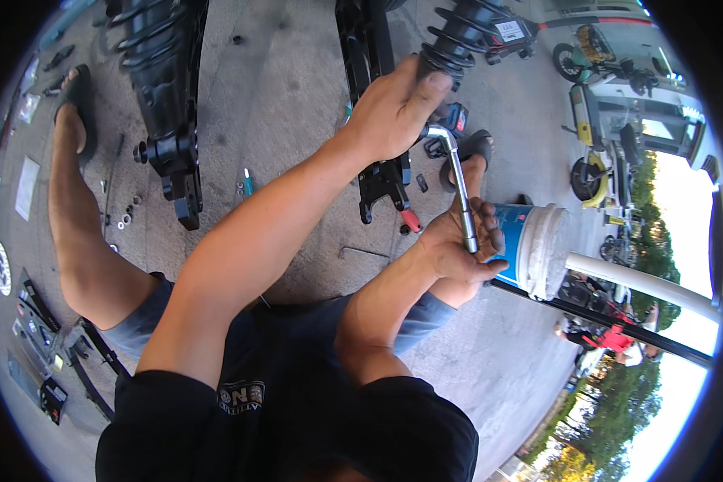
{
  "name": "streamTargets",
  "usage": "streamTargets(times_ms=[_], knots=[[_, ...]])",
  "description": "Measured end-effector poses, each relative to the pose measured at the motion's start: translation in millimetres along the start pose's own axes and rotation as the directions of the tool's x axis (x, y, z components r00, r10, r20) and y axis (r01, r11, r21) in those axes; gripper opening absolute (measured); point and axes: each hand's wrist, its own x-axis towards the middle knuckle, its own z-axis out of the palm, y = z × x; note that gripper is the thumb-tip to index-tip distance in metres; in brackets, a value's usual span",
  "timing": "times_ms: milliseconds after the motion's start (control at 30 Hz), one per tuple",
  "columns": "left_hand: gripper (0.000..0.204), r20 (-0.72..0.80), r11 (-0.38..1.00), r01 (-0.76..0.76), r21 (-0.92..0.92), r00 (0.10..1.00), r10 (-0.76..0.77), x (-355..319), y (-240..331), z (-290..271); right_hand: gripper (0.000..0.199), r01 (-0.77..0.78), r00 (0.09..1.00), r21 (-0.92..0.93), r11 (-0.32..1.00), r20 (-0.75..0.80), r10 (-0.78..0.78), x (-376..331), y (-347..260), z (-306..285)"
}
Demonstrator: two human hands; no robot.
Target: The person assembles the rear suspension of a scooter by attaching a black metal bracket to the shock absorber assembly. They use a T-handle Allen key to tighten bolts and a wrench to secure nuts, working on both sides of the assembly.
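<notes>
My left hand point(398, 112) is wrapped around the lower end of a black coil-spring shock absorber point(462, 36), thumb on top. A chrome L-shaped socket wrench point(460, 189) lies across the palm of my right hand point(467, 237), fingers curled over its long shaft. The wrench's bent head sits just below the left hand, by the black bracket point(381, 185) at the lower end of a black frame arm. Whether the head is seated on a fastener cannot be made out. Another black spring shock point(149, 56) with a forked mount stands to the left.
Beside my right hand stands a blue and white bucket point(538, 249). An Allen key point(365, 252), a red-handled tool point(410, 219), a teal-handled tool point(247, 183) and several small nuts and washers point(126, 218) lie on the concrete. Scooters point(590, 173) and a person in red point(618, 336) are farther right.
</notes>
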Motion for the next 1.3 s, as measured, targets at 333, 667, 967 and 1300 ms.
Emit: streamTargets(times_ms=[333, 667, 967, 1300], knots=[[0.051, -0.046, 0.998, 0.018, -0.064, 0.999, -0.021, -3.3, -3.9, 9.9, 0.056, 0.013, 0.946, 0.004, 1.0, 0.324, -0.013, 29.5, -9.3, 37.4], [0.059, -0.044, 0.993, 0.108, -0.035, 0.993, -0.11, -6.2, 1.4, 13.1, 0.053, -0.122, 0.792, -0.357, 0.926, 0.527, 0.308, 95.3, 5.2, 93.0], [0.07, -0.047, 0.988, 0.128, 0.085, 0.991, -0.124, -5.8, 1.5, 9.6, 0.051, 0.274, 0.806, -0.903, 0.332, 0.404, 0.433, 141.2, 84.1, 166.2], [0.083, 0.12, 0.864, 0.201, 0.462, 0.951, -0.285, -23.0, 22.6, -2.2, 0.044, 0.038, 0.788, -0.672, 0.739, 0.476, 0.392, 132.6, 79.8, 151.0]])
